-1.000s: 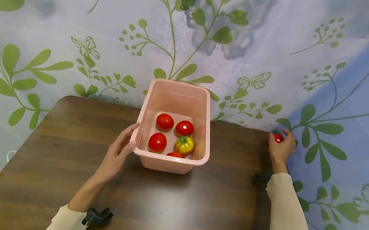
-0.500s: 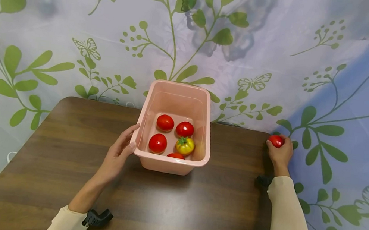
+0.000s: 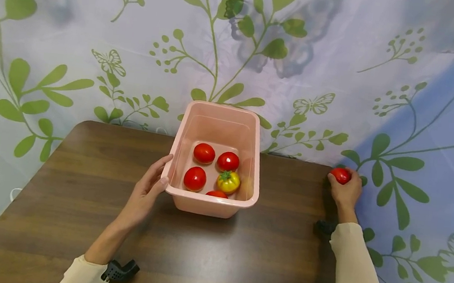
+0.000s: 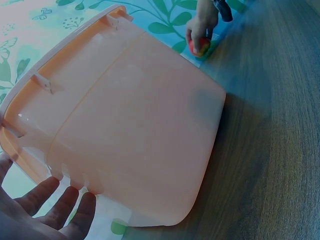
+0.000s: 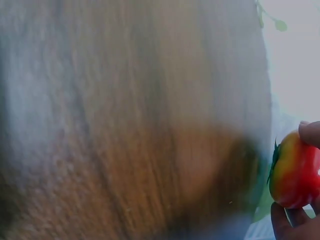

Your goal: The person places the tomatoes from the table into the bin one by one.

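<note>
A pink plastic bin (image 3: pixel 207 208) sits near the table's back edge. My left hand (image 3: pixel 144 193) holds its left side, thumb at the rim; in the left wrist view several fingertips (image 4: pixel 87 200) touch the outer wall. Inside the bin lie several red tomatoes (image 3: pixel 195 178) and one yellow tomato (image 3: pixel 228 182) with a green stem top. One red tomato is partly hidden by the front rim. At the table's far right corner my right hand (image 3: pixel 346 191) pinches a red tomato (image 3: pixel 340 175) between thumb and fingers. In the right wrist view this tomato (image 5: pixel 295 172) shows a yellowish side and green leaves.
The brown wooden table (image 3: pixel 206 259) extends in front of the bin and to both sides. A leaf-patterned cloth (image 3: pixel 138 35) hangs behind the table and along its right side, close to my right hand.
The red tomato at the right corner now shows more fully, and my right hand has shifted slightly toward me with it. My left hand and the bin keep their places.
</note>
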### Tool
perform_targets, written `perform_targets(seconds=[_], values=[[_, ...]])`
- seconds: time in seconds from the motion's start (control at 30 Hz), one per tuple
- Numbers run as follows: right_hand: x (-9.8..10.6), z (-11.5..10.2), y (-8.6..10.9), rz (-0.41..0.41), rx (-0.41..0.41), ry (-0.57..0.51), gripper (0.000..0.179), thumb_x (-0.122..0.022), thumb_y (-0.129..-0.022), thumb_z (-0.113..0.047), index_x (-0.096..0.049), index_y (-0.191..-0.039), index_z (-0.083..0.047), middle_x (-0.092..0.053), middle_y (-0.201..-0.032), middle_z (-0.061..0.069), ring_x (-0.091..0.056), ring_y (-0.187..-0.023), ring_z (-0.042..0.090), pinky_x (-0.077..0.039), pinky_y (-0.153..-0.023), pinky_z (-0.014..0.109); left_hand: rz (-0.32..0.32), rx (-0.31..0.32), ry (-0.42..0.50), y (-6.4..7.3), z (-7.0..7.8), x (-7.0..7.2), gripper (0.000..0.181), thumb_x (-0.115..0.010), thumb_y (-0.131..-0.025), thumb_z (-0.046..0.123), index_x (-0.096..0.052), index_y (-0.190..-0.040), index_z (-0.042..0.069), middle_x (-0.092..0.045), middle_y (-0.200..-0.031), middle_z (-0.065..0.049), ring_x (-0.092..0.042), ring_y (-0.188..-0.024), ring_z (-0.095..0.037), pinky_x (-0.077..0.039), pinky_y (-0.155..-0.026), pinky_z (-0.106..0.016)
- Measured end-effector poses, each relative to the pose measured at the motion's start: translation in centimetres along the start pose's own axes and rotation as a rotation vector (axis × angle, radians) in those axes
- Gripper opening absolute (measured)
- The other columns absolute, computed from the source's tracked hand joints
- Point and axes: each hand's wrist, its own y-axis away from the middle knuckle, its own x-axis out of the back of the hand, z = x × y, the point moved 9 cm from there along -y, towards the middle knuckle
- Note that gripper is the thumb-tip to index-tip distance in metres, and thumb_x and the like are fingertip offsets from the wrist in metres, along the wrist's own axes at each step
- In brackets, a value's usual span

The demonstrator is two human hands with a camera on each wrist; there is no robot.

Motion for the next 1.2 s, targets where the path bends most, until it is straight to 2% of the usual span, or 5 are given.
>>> perform_targets(seconds=[0.33, 0.67, 0.8, 0.93, 1.2], values=[[1.0, -3.8, 2.5, 0.025, 0.063, -0.143, 0.070, -0.079, -0.095, -0.036, -0.053, -0.154, -0.010, -0.058, -0.154, 0.022, -0.056, -0.138, 0.041, -0.046, -0.116, 0.061, 0.004, 0.008, 0.000, -0.1, 0.2, 0.0, 0.056, -0.050, -0.114, 0.017, -0.037, -0.168, 0.027, -0.046, -0.168, -0.016, -0.048, -0.151, -0.041, -0.049, -0.112, -0.016], [2.1, -7.7, 7.2, 0.045, 0.203, -0.286, 0.065, -0.088, -0.090, -0.024, -0.061, -0.148, -0.012, -0.067, -0.143, 0.012, -0.061, -0.117, 0.009, -0.046, -0.087, 0.006, 0.003, 0.010, 0.010, -0.1, 0.1, -0.1, 0.056, -0.050, -0.114, 0.017, -0.038, -0.168, 0.027, -0.045, -0.167, -0.021, -0.051, -0.149, -0.031, -0.048, -0.111, -0.014], [2.3, -9.2, 9.5, 0.025, 0.235, -0.344, 0.062, -0.087, -0.090, -0.017, -0.063, -0.146, -0.011, -0.068, -0.141, 0.011, -0.059, -0.112, -0.002, -0.047, -0.088, 0.004, -0.007, 0.016, 0.016, -0.2, 0.1, -0.3, 0.056, -0.050, -0.115, 0.018, -0.037, -0.168, 0.028, -0.044, -0.168, -0.021, -0.048, -0.151, -0.038, -0.048, -0.111, -0.014], [2.6, -11.1, 12.1, -0.012, 0.251, -0.387, 0.060, -0.085, -0.091, -0.012, -0.062, -0.146, -0.007, -0.067, -0.141, 0.015, -0.060, -0.113, -0.001, -0.049, -0.090, 0.005, -0.007, 0.017, 0.015, -0.2, 0.1, -0.3, 0.056, -0.049, -0.115, 0.018, -0.037, -0.168, 0.028, -0.044, -0.168, -0.019, -0.046, -0.152, -0.043, -0.048, -0.110, -0.013], [3.2, -13.4, 15.3, -0.042, 0.286, -0.444, 0.058, -0.083, -0.091, -0.007, -0.062, -0.145, -0.002, -0.065, -0.140, 0.020, -0.061, -0.112, -0.001, -0.050, -0.092, 0.006, -0.009, 0.003, 0.027, -0.4, 0.0, -0.1, 0.056, -0.049, -0.115, 0.017, -0.037, -0.168, 0.028, -0.043, -0.168, -0.022, -0.048, -0.152, -0.035, -0.047, -0.111, -0.013]])
